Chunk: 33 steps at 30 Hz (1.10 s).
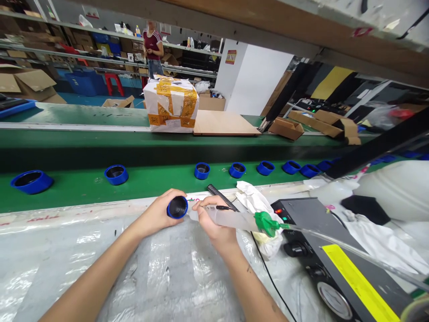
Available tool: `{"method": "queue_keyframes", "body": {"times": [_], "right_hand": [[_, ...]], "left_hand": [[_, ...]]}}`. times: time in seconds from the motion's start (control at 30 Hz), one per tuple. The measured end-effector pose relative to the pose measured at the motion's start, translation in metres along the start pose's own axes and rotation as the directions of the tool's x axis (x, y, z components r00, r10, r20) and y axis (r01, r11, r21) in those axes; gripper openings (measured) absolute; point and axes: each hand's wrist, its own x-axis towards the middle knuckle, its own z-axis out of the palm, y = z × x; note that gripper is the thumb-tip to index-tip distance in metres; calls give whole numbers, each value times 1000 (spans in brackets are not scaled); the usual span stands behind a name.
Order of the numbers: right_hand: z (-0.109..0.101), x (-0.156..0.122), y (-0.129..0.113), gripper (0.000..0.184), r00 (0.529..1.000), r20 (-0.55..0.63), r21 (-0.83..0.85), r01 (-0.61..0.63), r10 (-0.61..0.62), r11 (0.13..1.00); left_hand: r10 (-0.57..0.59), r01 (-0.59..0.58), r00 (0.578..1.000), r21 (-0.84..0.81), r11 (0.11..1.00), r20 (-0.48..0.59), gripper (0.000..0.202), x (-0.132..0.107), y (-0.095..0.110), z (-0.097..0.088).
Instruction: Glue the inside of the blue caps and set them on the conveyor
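Observation:
My left hand (164, 210) is closed around a round blue cup-like part (177, 207) with a black inside, tilted so that its opening faces me. In my right hand (214, 223) is a translucent dispensing syringe (239, 219) with a green cap (266, 223) at its rear end. The syringe's front end points at the blue part's right rim; whether it touches is too small to tell. A clear hose (335, 239) runs from the green cap off to the right. Both hands are above the plastic-covered bench (161, 277).
Several similar blue parts (202, 171) stand along the green conveyor (161, 179). A grey dispenser box (331, 255) with a gauge sits at right, beside a crumpled white cloth (253, 199). Behind are a taped carton (171, 105) and a standing person (153, 47). A dark post (378, 143) slants across the right.

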Motion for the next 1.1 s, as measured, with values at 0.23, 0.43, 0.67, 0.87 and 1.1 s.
{"method": "queue_keyframes", "body": {"times": [0.23,0.43,0.67,0.87,1.1], "right_hand": [[1,-3,-2,4,1000,29,21,9,-9,1000],[5,-5,-5,6,999,51,55,-11,9,998],[8,-5,-9,7,999,38,58,-10,8,998],[9,-6,-7,7,998,59,82,-22,17,996],[10,-7,-9,3,997,72,47,3,-7,999]], "left_hand": [[2,-2,1000,12,1000,-7,41,1,-1,1],[-3,3,1000,15,1000,2,42,0,2,-1],[-15,15,1000,10,1000,9,42,1,3,-1],[6,-6,1000,12,1000,13,41,1,4,-2],[40,-41,999,14,999,30,41,1,3,-3]]}}
